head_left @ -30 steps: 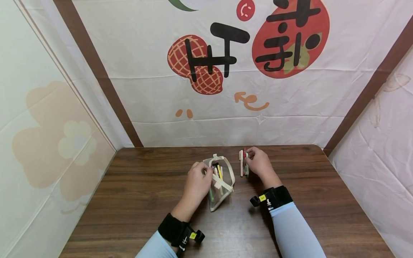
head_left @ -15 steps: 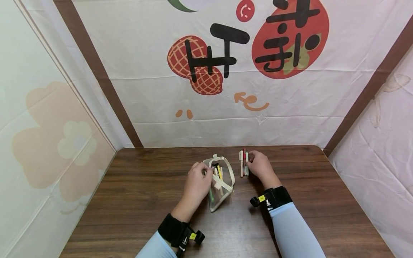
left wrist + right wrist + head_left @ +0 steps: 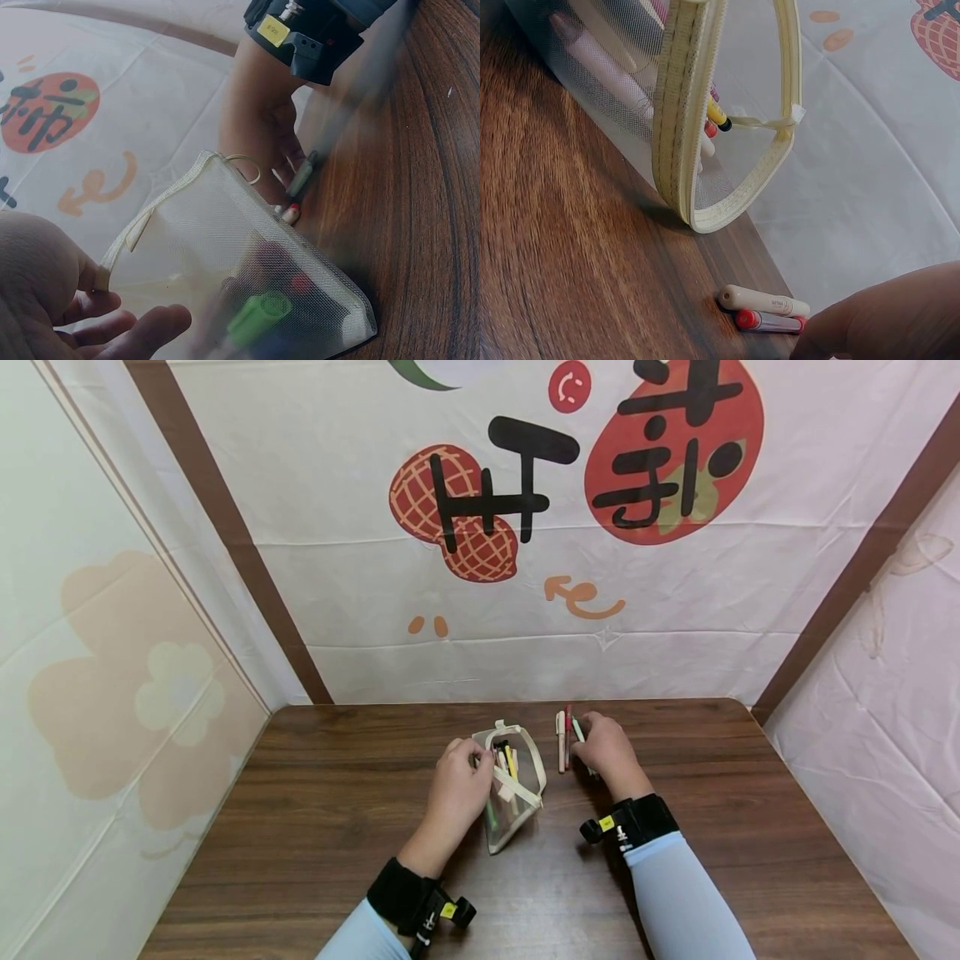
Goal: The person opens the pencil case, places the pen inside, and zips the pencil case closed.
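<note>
Two hands work over a dark wood-grain table, and we place everything by the clear mesh pencil pouch with its cream zipper band standing near the table's middle. Our left hand is pressed against the pouch's left side, its fingers curled round the edge by the open mouth and holding it up; in the left wrist view the fingertips lie against the mesh wall. Inside the pouch we see several pens, among them a yellow pen with a black tip and a green-capped marker.

Just to the right of the pouch lie two loose pens side by side: a cream-white pen nearest the pouch and a red pen touching it. Our right hand sits directly right of these two. Its fingers are curled and pinch a slim green-and-white pen, which slants out from the fingertips toward the red pen. In the right wrist view only part of that hand shows, just beside the cream-white and red pens on the wood.

Behind the pouch, past the table's far edge, hangs a white cloth backdrop with red and black print.
</note>
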`<state>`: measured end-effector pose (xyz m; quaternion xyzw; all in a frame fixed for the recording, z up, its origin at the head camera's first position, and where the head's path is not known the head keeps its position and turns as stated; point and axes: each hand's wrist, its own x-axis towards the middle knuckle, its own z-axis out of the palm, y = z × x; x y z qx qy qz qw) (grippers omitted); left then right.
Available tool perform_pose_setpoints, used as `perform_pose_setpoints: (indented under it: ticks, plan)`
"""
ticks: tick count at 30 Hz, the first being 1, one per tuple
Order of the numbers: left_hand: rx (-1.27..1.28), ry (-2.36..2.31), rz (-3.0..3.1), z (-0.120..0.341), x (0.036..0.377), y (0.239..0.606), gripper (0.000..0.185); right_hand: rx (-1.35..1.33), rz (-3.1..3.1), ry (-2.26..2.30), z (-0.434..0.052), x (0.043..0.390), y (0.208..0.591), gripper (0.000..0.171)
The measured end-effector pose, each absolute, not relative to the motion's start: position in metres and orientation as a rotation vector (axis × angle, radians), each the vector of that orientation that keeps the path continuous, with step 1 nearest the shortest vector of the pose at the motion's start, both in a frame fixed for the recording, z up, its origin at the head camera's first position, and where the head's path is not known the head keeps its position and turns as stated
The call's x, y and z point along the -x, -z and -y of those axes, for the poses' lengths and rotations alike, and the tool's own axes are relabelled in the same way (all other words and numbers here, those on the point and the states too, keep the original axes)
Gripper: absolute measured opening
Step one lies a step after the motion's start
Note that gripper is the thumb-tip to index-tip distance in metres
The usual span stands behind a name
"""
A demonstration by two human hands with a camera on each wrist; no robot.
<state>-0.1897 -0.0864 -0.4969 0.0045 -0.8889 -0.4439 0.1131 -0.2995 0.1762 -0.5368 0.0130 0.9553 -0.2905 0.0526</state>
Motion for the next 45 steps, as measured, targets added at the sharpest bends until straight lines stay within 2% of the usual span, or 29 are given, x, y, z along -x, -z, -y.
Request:
perform_pose_setpoints:
  ticks: [10,20,36,45]
  plan:
    - [-0.011,1.306,2.605,0.086,0.19,0.497,0.02,-0.044,-2.914,0.857,-0.179,0.301,0.539,0.051]
    - [0.0,1.291,2.594,0.086,0.19,0.498,0.02,-0.064,-2.866,0.964,-0.18,0.3,0.532,0.059]
    - [0.01,1.294,2.586,0.087,0.191,0.499,0.02,0.045,-2.636,1.505,-0.172,0.297,0.515,0.073]
    - [0.007,1.283,2.585,0.086,0.191,0.499,0.02,0.174,-2.452,1.712,-0.151,0.289,0.507,0.07]
